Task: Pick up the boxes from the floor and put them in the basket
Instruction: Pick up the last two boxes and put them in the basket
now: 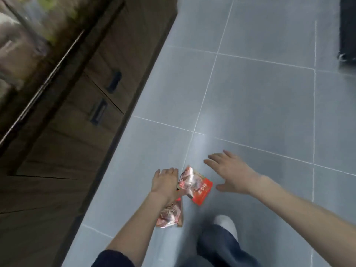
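Two flat red boxes with food pictures are near the bottom middle of the view. My left hand point(165, 182) grips the upper red box point(198, 187) at its left edge, thumb on its face. The second red box point(170, 212) shows partly under my left forearm; whether it lies on the floor or hangs from the hand I cannot tell. My right hand point(229, 172) hovers to the right of the upper box with fingers spread and holds nothing. No basket is in view.
Grey floor tiles point(250, 97) with white grout fill the right side. Dark wooden cabinets with drawer handles point(98, 112) run along the left. A black object point(347, 33) stands at the top right. My leg and white shoe point(225, 224) are below the boxes.
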